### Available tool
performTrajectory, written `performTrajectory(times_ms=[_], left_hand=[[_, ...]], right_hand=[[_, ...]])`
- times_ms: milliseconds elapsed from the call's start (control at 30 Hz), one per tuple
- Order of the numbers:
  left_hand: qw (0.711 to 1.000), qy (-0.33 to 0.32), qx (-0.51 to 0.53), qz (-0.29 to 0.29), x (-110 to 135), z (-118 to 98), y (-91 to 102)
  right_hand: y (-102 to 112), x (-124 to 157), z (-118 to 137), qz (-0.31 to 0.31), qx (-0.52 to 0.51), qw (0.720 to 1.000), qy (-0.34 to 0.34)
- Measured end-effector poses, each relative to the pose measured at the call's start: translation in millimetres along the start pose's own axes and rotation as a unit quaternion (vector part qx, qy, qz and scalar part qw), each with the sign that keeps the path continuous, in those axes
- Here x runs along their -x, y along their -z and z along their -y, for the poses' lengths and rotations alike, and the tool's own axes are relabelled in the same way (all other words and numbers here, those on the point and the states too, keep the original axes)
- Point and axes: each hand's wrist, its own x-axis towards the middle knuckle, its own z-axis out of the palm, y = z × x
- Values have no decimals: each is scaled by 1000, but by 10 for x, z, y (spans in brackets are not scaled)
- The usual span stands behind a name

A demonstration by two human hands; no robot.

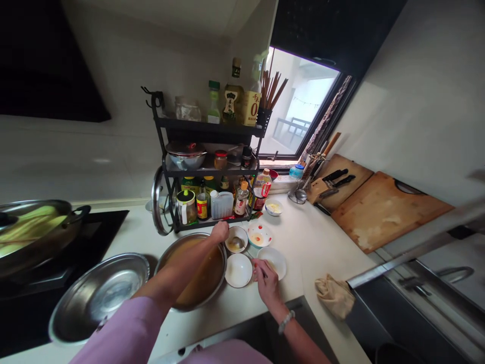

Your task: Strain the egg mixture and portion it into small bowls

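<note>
My left hand [220,232] reaches across a large metal basin [200,283] of brownish liquid. Its fingers are closed at the left rim of a small white bowl [228,246], which holds a little yellowish liquid. The head of a metal spoon [238,242] rests inside this bowl. Its handle slants down to my right hand [267,283], whose fingers are wrapped round it. Below the bowl stands another white bowl [238,270]. A patterned bowl [259,235] with some pale liquid and a white bowl [275,262] partly behind my right hand are to the right.
An empty metal basin [102,293] is at left, beside a lidded pan [71,227] on the stove. A black rack [212,172] of bottles and jars stands behind. Knives [337,177], a cutting board [386,207], a cloth [335,297] and the sink [394,303] are right.
</note>
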Motion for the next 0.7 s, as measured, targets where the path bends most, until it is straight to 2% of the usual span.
performTrajectory(times_ms=[200,333,400,467,533,633,700], left_hand=[[1000,11,-19,-16,113,-42,13],[1000,12,-24,-15,167,-67,37],[1000,8,-25,-11,177,-88,52],[1000,4,-23,-4,175,-115,63],[1000,1,-20,3,162,-139,63],[1000,4,-16,9,129,-141,46],[1000,13,-16,16,99,-111,33]], right_hand=[[16,-98,-32,-11,36,998,51],[63,-159,-59,15,62,992,107],[93,-168,-76,39,55,992,109],[109,-171,-90,60,17,995,73],[93,-186,-101,40,-61,997,-26],[11,-255,-123,-56,-158,968,-185],[-51,-332,-143,-114,-186,947,-235]])
